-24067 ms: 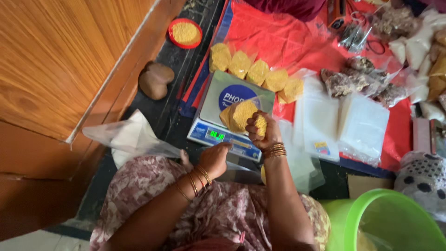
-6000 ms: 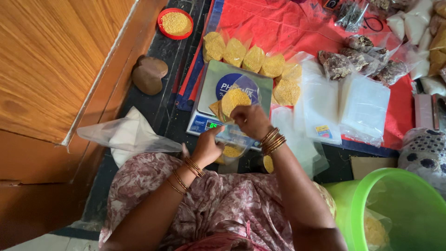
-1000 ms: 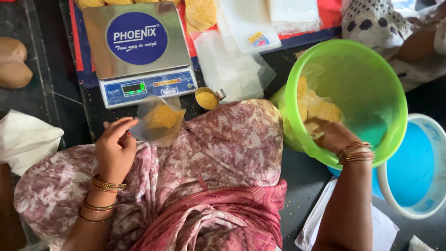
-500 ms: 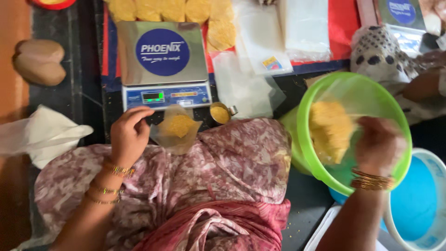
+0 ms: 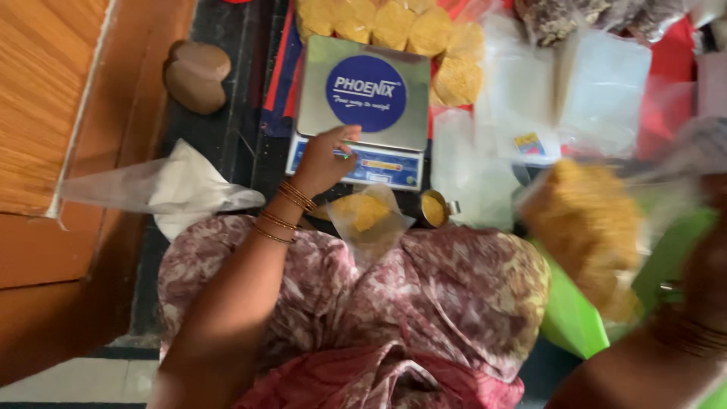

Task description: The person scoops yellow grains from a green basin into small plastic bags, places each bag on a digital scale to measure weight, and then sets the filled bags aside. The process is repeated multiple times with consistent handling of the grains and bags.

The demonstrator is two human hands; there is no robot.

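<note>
Left hand at the weighing scale
Its fingers rest loosely curled on the scale's front, gripping nothing; the blurred right hand seemingly clutches a clear bag of yellow crumbly snack.

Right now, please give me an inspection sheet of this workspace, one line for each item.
Surface: dark floor with a red cloth under the goods.
Job's things: weighing scale, its pan bare; small clear bag of yellow snack on the lap; large blurred bag of yellow snack.
Clutter: filled yellow packets behind the scale; empty clear bags; small tin; green tub.
Grippers: left hand touches the scale's front panel; right hand blurred, at the large bag.
Cables: nothing seen.
Surroundings: wooden door; two brown round objects; white plastic bag.
</note>
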